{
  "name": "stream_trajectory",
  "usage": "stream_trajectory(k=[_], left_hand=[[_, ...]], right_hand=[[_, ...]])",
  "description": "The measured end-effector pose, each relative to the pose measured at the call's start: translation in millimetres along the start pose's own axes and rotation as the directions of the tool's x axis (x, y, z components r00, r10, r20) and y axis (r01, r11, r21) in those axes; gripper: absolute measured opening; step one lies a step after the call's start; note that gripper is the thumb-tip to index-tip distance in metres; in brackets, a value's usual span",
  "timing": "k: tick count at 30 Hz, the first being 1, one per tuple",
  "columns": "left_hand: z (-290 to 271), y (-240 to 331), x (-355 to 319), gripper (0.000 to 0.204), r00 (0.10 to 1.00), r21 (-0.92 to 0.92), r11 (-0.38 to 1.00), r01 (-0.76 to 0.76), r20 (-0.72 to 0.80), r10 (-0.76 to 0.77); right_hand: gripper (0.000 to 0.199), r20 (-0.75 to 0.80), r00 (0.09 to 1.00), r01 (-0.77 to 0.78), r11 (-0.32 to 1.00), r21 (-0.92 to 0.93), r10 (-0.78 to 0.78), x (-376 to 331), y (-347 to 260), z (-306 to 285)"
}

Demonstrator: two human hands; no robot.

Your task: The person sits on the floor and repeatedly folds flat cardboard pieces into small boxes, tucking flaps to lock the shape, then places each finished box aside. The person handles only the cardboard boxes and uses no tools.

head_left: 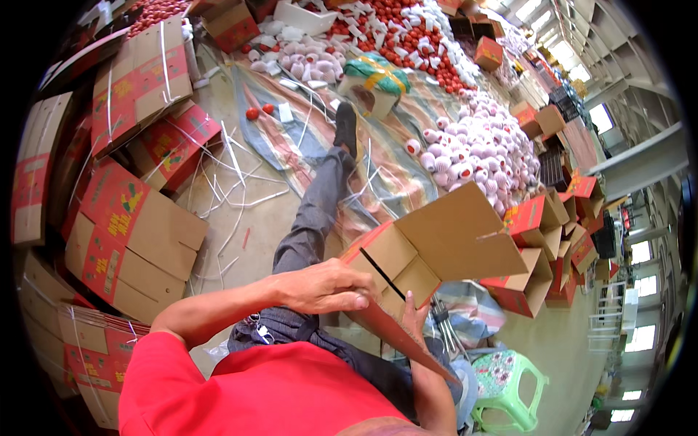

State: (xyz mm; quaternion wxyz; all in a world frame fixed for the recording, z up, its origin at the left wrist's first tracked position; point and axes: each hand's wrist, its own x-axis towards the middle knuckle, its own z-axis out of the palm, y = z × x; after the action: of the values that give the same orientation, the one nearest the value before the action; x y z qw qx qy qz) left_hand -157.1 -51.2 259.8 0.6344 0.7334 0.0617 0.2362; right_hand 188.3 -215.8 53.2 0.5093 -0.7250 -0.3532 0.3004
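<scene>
An open cardboard box [418, 272], brown inside with red print outside, stands tilted in front of me, one big flap [465, 240] spread to the far right. My left hand [327, 285] is closed over the near left edge, its thumb lying along the near flap [396, 330]. At the other end of that flap, my right hand [414, 318] grips its edge, with the fingertips showing above it and the wrist partly hidden behind. Across the inside runs a thin dark line; whether it is a gap or a strip I cannot tell.
Flattened red and brown cartons [138, 225] are stacked left, beside loose white straps [233, 174]. Net-wrapped fruit [480, 149] and bare red fruit [392, 33] lie heaped ahead on a striped sheet [269, 131]. Open boxes [538, 218] and a green stool [512, 385] stand right.
</scene>
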Motion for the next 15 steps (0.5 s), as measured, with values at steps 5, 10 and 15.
stream_trajectory(k=[5, 10, 15], left_hand=[[19.8, -73.9, 49.4, 0.029, 0.981, 0.06, 0.992, 0.109, -0.166, -0.097], [53.2, -95.9, 95.5, 0.044, 0.899, -0.039, 0.954, 0.296, -0.325, -0.292], [56.8, -158.8, 104.6, 0.043, 0.838, -0.261, 0.873, 0.412, -0.268, -0.476]], right_hand=[[0.072, -0.064, 0.97, 0.204, 0.926, -0.318, -0.235, 40.8, 36.3, 6.6], [0.071, -0.116, 0.988, 0.081, 0.984, -0.157, -0.099, 68.7, 37.6, -9.8], [0.069, -0.091, 0.996, 0.02, 0.999, -0.033, -0.023, 75.5, 44.0, -17.7]])
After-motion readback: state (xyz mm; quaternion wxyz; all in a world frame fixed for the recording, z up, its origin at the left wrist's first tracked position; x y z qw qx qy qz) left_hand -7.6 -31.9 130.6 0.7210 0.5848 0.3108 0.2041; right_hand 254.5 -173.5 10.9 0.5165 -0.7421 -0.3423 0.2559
